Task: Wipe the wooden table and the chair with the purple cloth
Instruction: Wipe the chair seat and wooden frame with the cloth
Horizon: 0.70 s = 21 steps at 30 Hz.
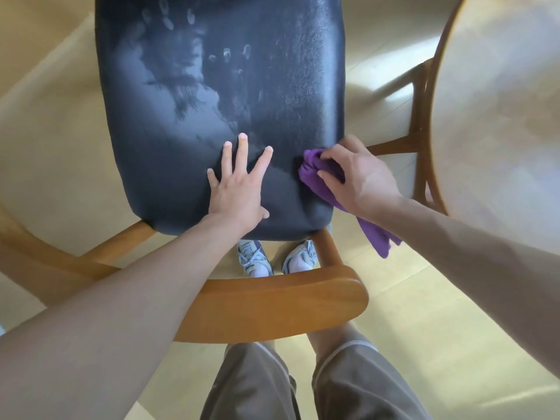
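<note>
- Two hands are on the chair seat (188, 122).
- Left hand (236, 189) lies flat with fingers spread.
- Right hand (360, 177) grips the purple cloth (312, 169) by the seat's edge.
- Cloth looks soft, light and floppy; hold it bunched.

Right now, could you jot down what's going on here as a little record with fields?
activity: wiping the chair seat
left hand: flat on the seat, fingers spread
right hand: grips the purple cloth at the seat's right edge
seat state: dusty, with handprints at the far end
chair back: wooden, nearest the person
wooden table: to the right
</note>
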### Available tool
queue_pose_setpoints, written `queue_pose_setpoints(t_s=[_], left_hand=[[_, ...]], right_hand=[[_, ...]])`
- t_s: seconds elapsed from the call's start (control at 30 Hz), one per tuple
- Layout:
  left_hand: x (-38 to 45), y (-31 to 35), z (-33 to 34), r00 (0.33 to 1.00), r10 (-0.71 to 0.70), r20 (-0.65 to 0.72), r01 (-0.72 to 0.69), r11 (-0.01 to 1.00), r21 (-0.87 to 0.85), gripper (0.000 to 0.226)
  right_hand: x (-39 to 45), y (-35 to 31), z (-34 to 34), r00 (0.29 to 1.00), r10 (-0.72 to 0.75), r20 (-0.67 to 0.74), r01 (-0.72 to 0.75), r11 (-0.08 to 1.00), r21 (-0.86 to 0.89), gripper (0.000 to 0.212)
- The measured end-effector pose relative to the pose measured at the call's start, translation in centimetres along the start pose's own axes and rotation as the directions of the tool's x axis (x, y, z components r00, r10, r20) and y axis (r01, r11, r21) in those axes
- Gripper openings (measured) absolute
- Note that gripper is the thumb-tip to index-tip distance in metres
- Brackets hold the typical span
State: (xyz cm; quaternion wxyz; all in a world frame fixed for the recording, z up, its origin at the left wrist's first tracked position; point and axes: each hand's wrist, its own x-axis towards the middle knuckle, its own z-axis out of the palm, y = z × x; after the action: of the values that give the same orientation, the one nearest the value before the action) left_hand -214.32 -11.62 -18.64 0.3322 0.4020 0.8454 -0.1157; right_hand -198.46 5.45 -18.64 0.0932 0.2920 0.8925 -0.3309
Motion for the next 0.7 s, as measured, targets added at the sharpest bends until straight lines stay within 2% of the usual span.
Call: queue_pose_setpoints(t_s=[0.03,0.1,0.17,0.27,0.33,0.4,0.43,0.53,0.6,0.67,0.7], left_hand=[[0.0,-0.1,0.0,1.000,0.007,0.003,-0.007,1.000,-0.004,0.131],[-0.1,-0.2,-0.1,1.000,0.018,0.009,-0.018,1.000,-0.010,0.130],[-0.1,-0.5,-0.1,1.000,0.028,0.008,-0.028,1.000,0.001,0.130],[-0.3,-0.8,-0.3,0.999,0.043,0.019,-0.043,0.999,0.022,0.130],[-0.3,-0.7,-0.6,0.998,0.057,0.029,-0.057,0.998,0.015,0.130],[-0.3,-0.7,-1.0,0.996,0.076,0.053,-0.076,0.997,-0.007,0.127],[-0.3,-0.9,-1.2,0.995,0.083,0.060,-0.082,0.996,-0.023,0.123],[-0.2,-2.0,-2.0,0.993,0.110,0.048,-0.105,0.990,-0.094,0.103],[-0.2,-3.1,-2.5,0.996,0.085,-0.004,-0.085,0.991,-0.100,0.099],[-0.2,-4.3,-2.8,0.999,-0.041,0.003,0.041,0.996,-0.085,0.115],[-0.3,-5.0,-2.9,0.992,-0.119,0.044,0.123,0.988,-0.093,0.127]], right_hand=[[-0.3,-0.3,0.5,1.000,-0.021,0.003,0.021,1.000,-0.015,0.025],[-2.3,-0.6,2.0,0.972,-0.163,0.167,0.178,0.981,-0.077,0.026],[-4.4,0.0,2.6,0.879,-0.299,0.371,0.352,0.933,-0.081,0.027],[-3.7,0.8,1.9,0.804,-0.318,0.502,0.425,0.898,-0.112,0.027],[-2.7,0.8,1.5,0.794,-0.300,0.528,0.458,0.867,-0.197,0.024],[-3.0,0.8,1.0,0.844,-0.248,0.475,0.402,0.879,-0.256,0.021],[-3.4,0.7,0.6,0.887,-0.199,0.416,0.323,0.912,-0.253,0.020],[-4.0,0.2,-0.3,0.992,-0.011,0.124,0.021,0.996,-0.082,0.023],[-2.6,-1.2,-0.4,0.997,0.048,-0.064,-0.045,0.998,0.041,0.025],[0.1,-3.2,-0.2,0.982,0.052,-0.179,-0.030,0.992,0.121,0.025],[1.6,-4.2,0.0,0.980,0.050,-0.193,-0.021,0.989,0.145,0.026]])
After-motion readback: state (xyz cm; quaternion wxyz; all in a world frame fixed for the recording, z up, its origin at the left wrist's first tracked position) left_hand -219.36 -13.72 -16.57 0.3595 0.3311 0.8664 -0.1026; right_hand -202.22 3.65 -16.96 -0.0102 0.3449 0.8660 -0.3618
